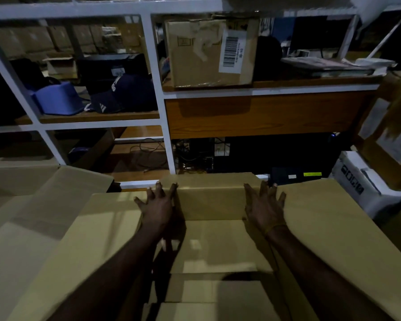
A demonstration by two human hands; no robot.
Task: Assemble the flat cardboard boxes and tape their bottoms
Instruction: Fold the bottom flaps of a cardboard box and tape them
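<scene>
A large tan cardboard box (215, 242) fills the lower half of the view, with its flaps spread. The far flap (211, 195) stands between my hands. A long left flap (97, 232) and a long right flap (333, 228) slope outward. My left hand (159, 205) lies with spread, straight fingers at the far left corner, on the flap fold. At the far right corner my right hand (265, 206) lies the same way, fingers spread and straight. Neither hand curls round anything. No tape is in view.
More flat tan cardboard (21, 205) lies at the left. A white-framed shelf (159, 89) stands right behind the box, holding a labelled carton (208, 52), a dark cap (116, 96) and a blue tub (58, 98). White packages (361, 184) and a carton (394, 126) crowd the right.
</scene>
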